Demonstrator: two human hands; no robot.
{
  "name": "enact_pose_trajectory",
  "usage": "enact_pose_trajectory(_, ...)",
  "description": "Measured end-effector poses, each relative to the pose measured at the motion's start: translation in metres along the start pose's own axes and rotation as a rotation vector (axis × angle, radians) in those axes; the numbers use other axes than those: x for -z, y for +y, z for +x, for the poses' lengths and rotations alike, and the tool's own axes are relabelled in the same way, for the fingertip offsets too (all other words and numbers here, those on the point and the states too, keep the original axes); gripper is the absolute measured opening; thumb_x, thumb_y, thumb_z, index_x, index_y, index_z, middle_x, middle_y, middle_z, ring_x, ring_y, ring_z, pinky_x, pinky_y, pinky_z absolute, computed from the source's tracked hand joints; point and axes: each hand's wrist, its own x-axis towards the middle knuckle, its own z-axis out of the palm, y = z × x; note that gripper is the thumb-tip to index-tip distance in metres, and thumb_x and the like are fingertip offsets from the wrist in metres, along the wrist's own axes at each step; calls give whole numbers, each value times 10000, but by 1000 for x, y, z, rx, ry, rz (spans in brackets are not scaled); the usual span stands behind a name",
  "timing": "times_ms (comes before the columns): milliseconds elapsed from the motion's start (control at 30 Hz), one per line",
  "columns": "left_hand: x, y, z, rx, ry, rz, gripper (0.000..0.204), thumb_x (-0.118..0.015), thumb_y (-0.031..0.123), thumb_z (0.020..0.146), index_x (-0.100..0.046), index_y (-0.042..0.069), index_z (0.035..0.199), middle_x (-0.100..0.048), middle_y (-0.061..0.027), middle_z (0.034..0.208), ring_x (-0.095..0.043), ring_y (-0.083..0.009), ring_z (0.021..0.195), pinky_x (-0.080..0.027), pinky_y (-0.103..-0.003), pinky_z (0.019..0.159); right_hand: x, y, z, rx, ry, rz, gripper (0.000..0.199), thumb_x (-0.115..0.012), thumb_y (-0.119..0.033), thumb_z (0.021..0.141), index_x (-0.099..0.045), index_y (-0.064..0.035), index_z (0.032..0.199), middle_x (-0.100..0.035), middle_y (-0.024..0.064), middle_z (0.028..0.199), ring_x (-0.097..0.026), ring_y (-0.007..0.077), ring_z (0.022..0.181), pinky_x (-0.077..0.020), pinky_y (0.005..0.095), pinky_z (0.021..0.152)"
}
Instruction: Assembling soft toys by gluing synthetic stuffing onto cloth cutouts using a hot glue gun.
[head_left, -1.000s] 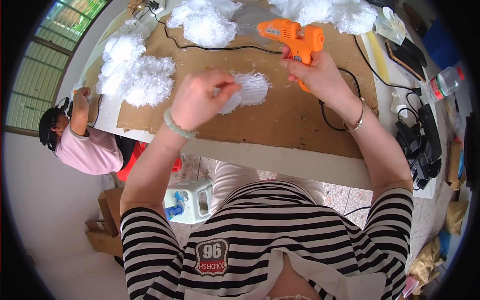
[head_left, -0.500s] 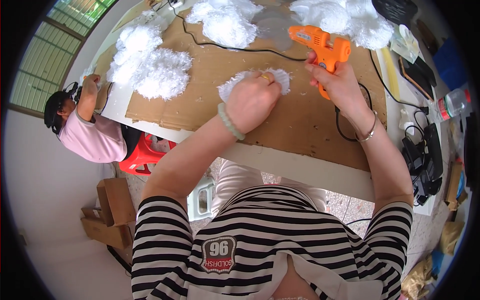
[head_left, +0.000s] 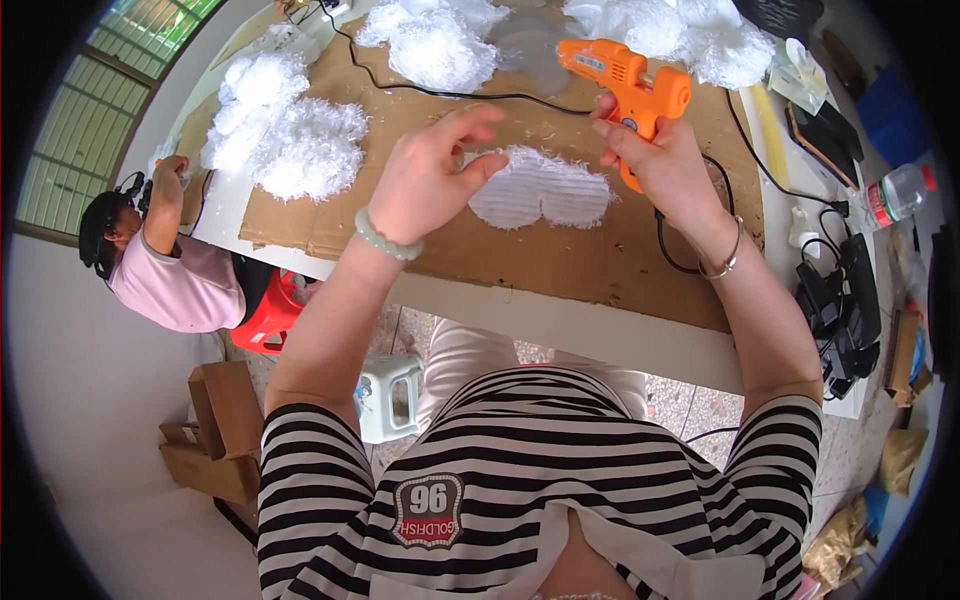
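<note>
An orange glue gun [head_left: 640,88] is gripped in my right hand [head_left: 664,165], raised above the table with its nozzle toward the left. Its black cord trails off over the cardboard. My left hand [head_left: 430,175] is held up with fingers apart and nothing in them. Just right of it, a white fringed piece [head_left: 540,192] lies flat on the cardboard sheet [head_left: 620,265]; it has a ribbed face, a scalloped outline and a small notch in its near edge.
Fluffy white bundles stand at the left [head_left: 305,150], far middle [head_left: 435,45] and far right [head_left: 680,40]. A clear bottle [head_left: 900,195] and black power adapters [head_left: 845,310] sit on the right. At far left another person [head_left: 180,260] works beside a red stool [head_left: 268,310].
My left hand has let go of the white fringed piece and moved up and left, its fingers opening. The glue gun has shifted slightly left with my right hand.
</note>
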Motion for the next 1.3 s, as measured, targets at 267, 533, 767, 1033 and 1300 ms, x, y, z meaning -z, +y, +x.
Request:
enact_pose_trajectory(267, -3, -44, 27, 266, -97, 147, 208, -589, 149, 888, -631, 29, 1054, -641, -51, 766, -608, -116, 717, -486, -280, 647, -19, 6, -15, -86, -136, 147, 228, -559, -95, 901, -513, -6, 1106, -576, 56, 1005, -620, 152, 865, -547, 300, 742)
enact_pose_trajectory(533, -6, -29, 12, -255, -128, 268, 266, -669, 136, 774, -636, 72, 1030, -666, -132, 799, -634, -287, 693, -504, -347, 647, -14, 14, -9, -154, -153, 185, 253, -560, -93, 900, -495, -9, 1130, -546, 69, 1050, -606, 173, 941, -549, 332, 781)
enact_pose_trajectory(767, 4, -57, 29, 312, -36, -93, 187, -578, 82, 882, -619, 18, 1053, -646, -67, 793, -579, -114, 684, -479, -246, 638, -16, 15, -9, -139, -162, 179, 237, -548, -85, 906, -498, -18, 1128, -548, 59, 1042, -600, 174, 960, -554, 341, 777)
enact_pose_trajectory(1033, -1, 3, -8, -378, -120, 283, 236, -719, 66, 711, -634, 22, 927, -622, -89, 854, -608, -248, 794, -492, -322, 712, -9, 21, -5, -117, -164, 238, 217, -554, -95, 908, -507, -34, 1111, -559, 58, 1021, -606, 169, 939, -562, 347, 749)
enact_pose_trajectory(1300, -8, 0, -23, -499, -256, 565, 125, -644, 80, 646, -613, 60, 765, -561, -61, 800, -573, -221, 803, -466, -339, 671, 0, -2, -2, -119, -15, 355, 200, -522, -125, 921, -516, -40, 1103, -570, 89, 1019, -614, 193, 906, -573, 368, 708)
